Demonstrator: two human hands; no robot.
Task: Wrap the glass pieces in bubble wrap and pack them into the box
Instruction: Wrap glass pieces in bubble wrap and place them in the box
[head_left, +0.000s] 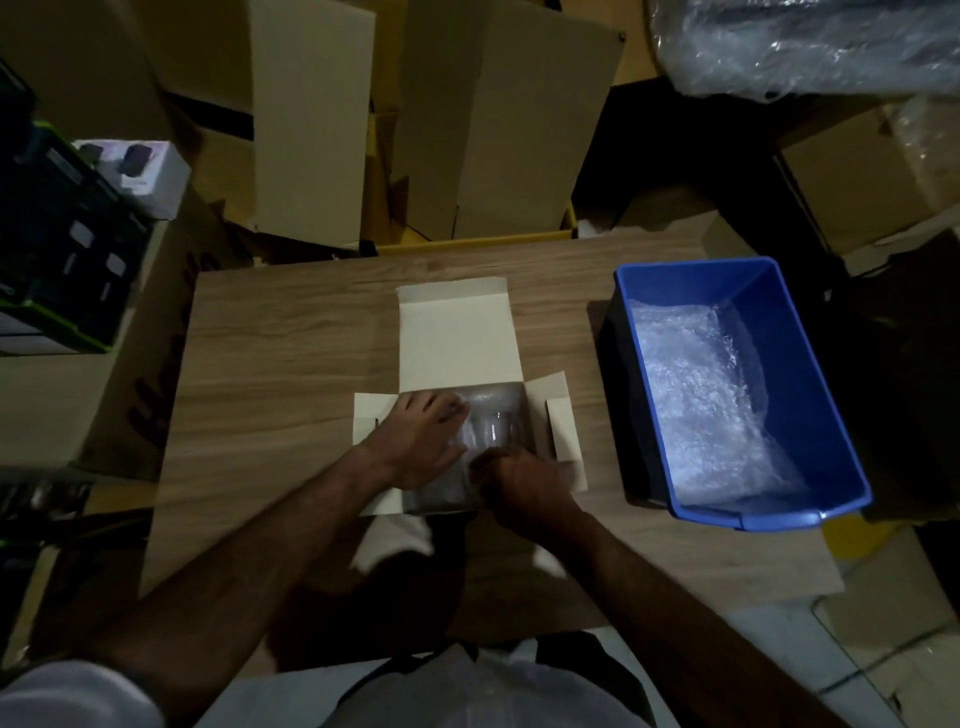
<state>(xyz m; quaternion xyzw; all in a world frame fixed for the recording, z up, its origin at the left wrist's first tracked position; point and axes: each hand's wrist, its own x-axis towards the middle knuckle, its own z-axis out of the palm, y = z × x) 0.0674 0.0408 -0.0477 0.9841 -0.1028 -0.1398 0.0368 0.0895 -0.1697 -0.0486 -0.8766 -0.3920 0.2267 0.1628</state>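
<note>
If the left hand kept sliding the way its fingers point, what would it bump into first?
The left hand points up and right across the open white box. It would probably meet the bubble-wrapped glass first, right at its fingertips; depth is hard to judge in this dim view.

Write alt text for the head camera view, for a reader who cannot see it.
Both hands reach into an open white cardboard box on a wooden table: the left hand rests on bubble-wrapped glass inside, the right hand curls at the wrap's near edge. A blue plastic bin holding bubble wrap stands right.
</note>
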